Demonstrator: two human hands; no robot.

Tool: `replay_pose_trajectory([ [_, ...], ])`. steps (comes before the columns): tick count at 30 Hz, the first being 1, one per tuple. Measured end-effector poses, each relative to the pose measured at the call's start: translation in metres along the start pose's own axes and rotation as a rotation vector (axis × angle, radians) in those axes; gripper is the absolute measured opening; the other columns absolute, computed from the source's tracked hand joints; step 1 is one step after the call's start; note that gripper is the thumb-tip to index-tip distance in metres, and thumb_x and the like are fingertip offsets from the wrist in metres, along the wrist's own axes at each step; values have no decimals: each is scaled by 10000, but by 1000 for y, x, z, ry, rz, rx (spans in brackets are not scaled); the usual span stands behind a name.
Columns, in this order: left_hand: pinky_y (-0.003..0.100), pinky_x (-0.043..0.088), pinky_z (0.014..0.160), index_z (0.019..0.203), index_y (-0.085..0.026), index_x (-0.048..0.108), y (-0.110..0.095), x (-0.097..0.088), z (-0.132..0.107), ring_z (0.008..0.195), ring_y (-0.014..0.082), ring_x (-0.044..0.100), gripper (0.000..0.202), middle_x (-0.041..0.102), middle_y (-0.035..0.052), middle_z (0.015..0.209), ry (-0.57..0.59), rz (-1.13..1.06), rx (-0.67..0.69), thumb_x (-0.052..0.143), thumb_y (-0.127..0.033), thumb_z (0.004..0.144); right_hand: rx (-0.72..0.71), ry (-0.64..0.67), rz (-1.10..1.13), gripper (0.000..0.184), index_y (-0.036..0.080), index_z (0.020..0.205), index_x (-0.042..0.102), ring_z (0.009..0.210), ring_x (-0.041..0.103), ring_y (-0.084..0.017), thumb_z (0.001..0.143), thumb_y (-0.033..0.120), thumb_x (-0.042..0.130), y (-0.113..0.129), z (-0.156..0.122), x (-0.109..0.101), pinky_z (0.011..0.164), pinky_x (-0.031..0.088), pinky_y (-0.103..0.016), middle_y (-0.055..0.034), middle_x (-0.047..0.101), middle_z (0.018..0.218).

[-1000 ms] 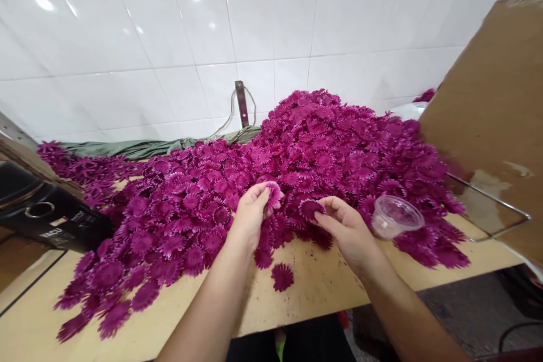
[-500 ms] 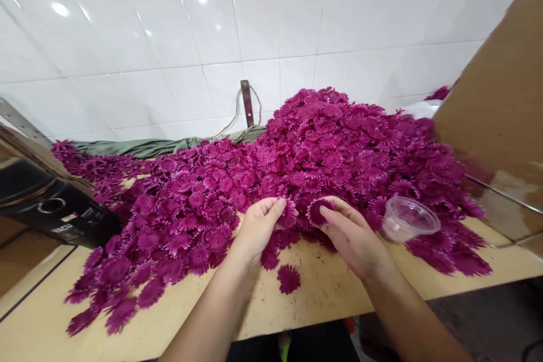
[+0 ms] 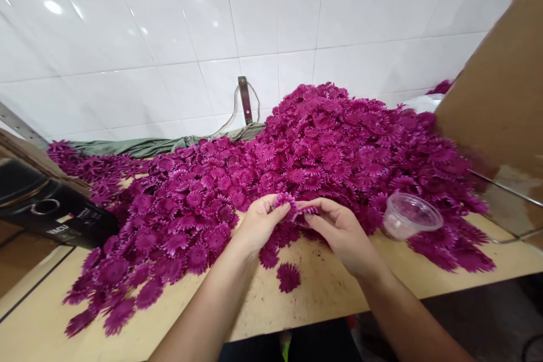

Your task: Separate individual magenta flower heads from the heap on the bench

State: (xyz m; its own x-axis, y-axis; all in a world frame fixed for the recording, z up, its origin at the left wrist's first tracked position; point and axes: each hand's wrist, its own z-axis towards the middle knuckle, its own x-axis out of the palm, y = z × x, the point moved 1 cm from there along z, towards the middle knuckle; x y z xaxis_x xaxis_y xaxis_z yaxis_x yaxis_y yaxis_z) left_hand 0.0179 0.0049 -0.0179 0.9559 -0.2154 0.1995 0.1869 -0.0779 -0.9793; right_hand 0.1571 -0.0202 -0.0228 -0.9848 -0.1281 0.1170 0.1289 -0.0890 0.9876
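Observation:
My left hand (image 3: 262,222) pinches a magenta artificial flower head (image 3: 286,205) between thumb and fingers. Close against it on the right, my right hand (image 3: 337,229) grips a second flower piece (image 3: 308,212), tilted so its fringed edge shows. The two pieces meet or nearly meet; the exact contact is hidden by fingers. Behind both hands rises a large heap of the same magenta flower pieces (image 3: 331,141). A single loose flower piece (image 3: 288,277) lies flat on the table just below my hands.
A clear plastic cup (image 3: 412,216) stands right of my right hand. A black box (image 3: 51,206) leans at the left and a cardboard sheet (image 3: 496,102) at the right. The wooden table (image 3: 263,314) has its front edge near me. Green cloth (image 3: 136,147) lies along the tiled wall.
My right hand has moved left, bringing its flower piece up to the one in my left hand and turning it from face-on to edge-on. The view has shifted slightly.

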Motion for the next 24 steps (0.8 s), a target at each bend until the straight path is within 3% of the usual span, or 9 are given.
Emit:
replay_pose_trajectory([
  [4, 186, 329, 463, 546, -138, 549, 4, -2, 3, 442, 56, 424, 296, 529, -37, 488, -65, 143, 29, 683, -389, 627, 145, -38, 257, 180, 196, 744, 559, 666, 600, -126, 623, 288, 655, 3, -1, -5, 652, 493, -303, -14, 651, 818],
  [8, 196, 218, 396, 477, -172, 423, 7, 0, 7, 364, 43, 290, 434, 384, -82, 386, -138, 236, 37, 618, -520, 646, 213, -36, 391, 241, 188, 738, 547, 566, 514, -81, 578, 291, 696, 7, 4, -4, 526, 418, -221, 34, 557, 663],
  [10, 206, 189, 388, 454, -188, 361, 7, 1, 7, 352, 42, 242, 500, 324, -93, 367, -147, 218, 32, 575, -603, 635, 206, -25, 328, 264, 182, 732, 541, 506, 431, -59, 585, 325, 707, 8, 9, -2, 479, 354, -199, 67, 470, 566],
  [12, 215, 196, 387, 438, -191, 370, 6, 3, 6, 346, 49, 250, 533, 336, -79, 360, -82, 230, -19, 510, -662, 645, 184, -17, 202, 291, 177, 740, 544, 461, 355, -48, 579, 351, 714, 9, 14, 1, 446, 294, -196, 92, 404, 518],
  [15, 228, 262, 407, 420, -183, 428, 3, 6, 1, 358, 74, 327, 570, 392, -44, 363, 1, 266, -79, 411, -679, 702, 128, 11, -8, 297, 165, 753, 582, 460, 349, -54, 560, 348, 714, 10, 22, 4, 457, 295, -212, 90, 420, 521],
  [18, 228, 352, 485, 486, -165, 530, 1, 7, -4, 450, 96, 435, 499, 491, -26, 445, 24, 245, -14, 479, -605, 718, 56, 30, -110, 229, 161, 713, 604, 545, 449, -88, 580, 330, 681, 7, 28, 4, 550, 377, -241, 55, 510, 586],
  [21, 238, 427, 651, 691, -164, 647, 0, 6, -5, 671, 137, 558, 235, 637, 0, 662, 47, 229, 70, 651, -397, 670, 4, -26, -98, 197, 170, 705, 601, 598, 493, -109, 612, 337, 649, 3, 31, 1, 606, 404, -254, 37, 552, 634],
  [24, 240, 434, 681, 765, -162, 666, -1, 1, -5, 721, 139, 573, 145, 670, 16, 761, -72, 192, 88, 667, -255, 654, -13, -65, -130, 204, 172, 684, 572, 527, 457, -98, 649, 369, 616, 1, 32, -3, 540, 377, -240, 44, 519, 571],
])
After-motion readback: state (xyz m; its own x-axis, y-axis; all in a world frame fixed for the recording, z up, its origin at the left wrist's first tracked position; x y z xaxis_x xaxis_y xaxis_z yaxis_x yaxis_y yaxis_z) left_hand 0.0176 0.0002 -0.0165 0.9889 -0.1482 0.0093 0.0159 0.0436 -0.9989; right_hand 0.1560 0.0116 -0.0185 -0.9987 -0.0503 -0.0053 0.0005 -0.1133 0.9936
